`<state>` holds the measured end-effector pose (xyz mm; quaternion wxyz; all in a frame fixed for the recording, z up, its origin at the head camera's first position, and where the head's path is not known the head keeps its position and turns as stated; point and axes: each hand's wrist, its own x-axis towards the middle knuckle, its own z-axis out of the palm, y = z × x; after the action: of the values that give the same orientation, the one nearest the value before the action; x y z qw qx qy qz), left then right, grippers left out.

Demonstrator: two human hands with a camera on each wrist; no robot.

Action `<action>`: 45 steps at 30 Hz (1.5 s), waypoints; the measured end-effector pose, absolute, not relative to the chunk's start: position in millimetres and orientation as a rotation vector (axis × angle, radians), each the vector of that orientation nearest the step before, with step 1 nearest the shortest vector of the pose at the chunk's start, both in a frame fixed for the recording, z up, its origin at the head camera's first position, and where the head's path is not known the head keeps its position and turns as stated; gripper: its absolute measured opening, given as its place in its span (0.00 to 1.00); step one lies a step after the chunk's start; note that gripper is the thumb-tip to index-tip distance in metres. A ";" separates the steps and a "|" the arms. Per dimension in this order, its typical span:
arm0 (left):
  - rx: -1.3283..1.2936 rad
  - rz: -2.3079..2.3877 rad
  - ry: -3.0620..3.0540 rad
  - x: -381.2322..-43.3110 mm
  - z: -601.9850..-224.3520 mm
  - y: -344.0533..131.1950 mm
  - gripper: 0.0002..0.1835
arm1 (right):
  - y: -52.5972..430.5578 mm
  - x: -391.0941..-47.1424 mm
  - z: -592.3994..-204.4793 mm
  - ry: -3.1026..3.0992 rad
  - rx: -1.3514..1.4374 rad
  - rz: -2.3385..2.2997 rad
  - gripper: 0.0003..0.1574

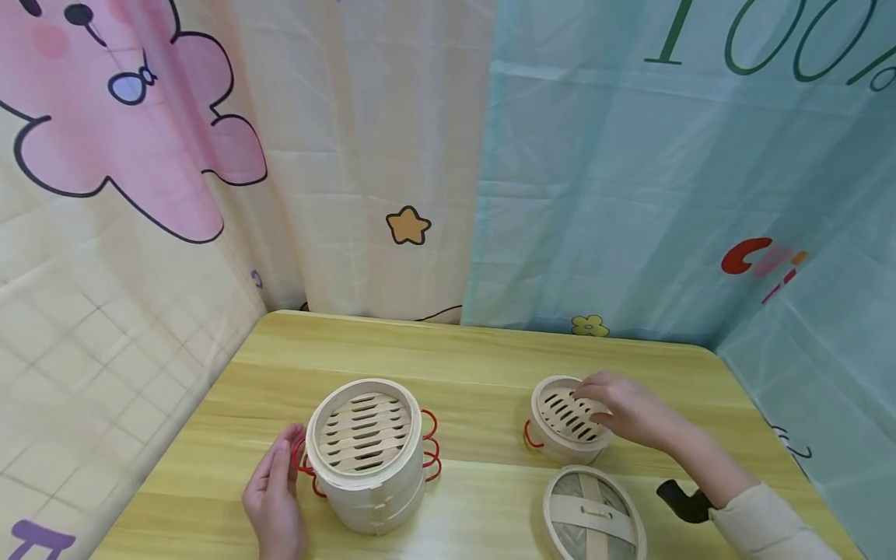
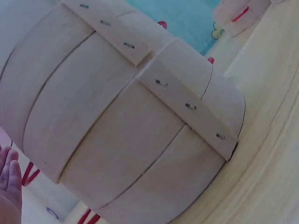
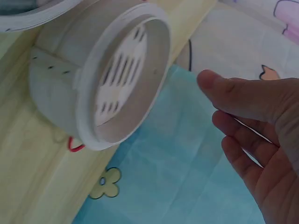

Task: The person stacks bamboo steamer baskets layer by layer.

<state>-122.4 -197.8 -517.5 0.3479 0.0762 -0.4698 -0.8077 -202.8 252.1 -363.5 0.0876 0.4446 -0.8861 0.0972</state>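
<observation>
On the left of the table stands a stack of bamboo steamer baskets (image 1: 374, 505), its top tier showing a slatted base and red loop handles on both sides. My left hand (image 1: 275, 490) is beside the stack's left side, close to the red loops, fingers extended and holding nothing. Farther right sits a smaller bamboo steamer basket (image 1: 560, 449) with a slatted base and a red loop. Over its right rim hovers my right hand (image 1: 623, 408), thumb and fingers apart and loosely bent, with no object between them. The right wrist view shows this hand (image 3: 261, 135) apart from the basket.
A round bamboo lid (image 1: 595, 523) with a crossed band lies in front of the small basket. A black curved piece (image 1: 679, 502) is attached near the right cuff. Printed curtains (image 1: 378, 155) hang behind and beside the wooden table (image 1: 483, 498).
</observation>
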 end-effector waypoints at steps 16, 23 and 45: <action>0.197 -2.088 -1.300 -124.3 -514.8 -185.3 0.19 | 279.5 -202.7 -404.8 -2.722 1.323 0.289 0.21; 0.221 -2.092 -1.293 -121.7 -516.2 -184.6 0.19 | 276.1 -202.1 -407.2 -2.772 1.392 0.231 0.23; 0.304 -2.076 -1.278 -120.5 -519.3 -185.4 0.18 | 287.0 -200.2 -434.1 -2.457 1.343 0.288 0.26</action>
<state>-120.5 -185.4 -519.3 0.3358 0.1167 -0.4901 -0.7959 -200.2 287.0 -434.1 0.1627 0.4706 -0.8613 0.1010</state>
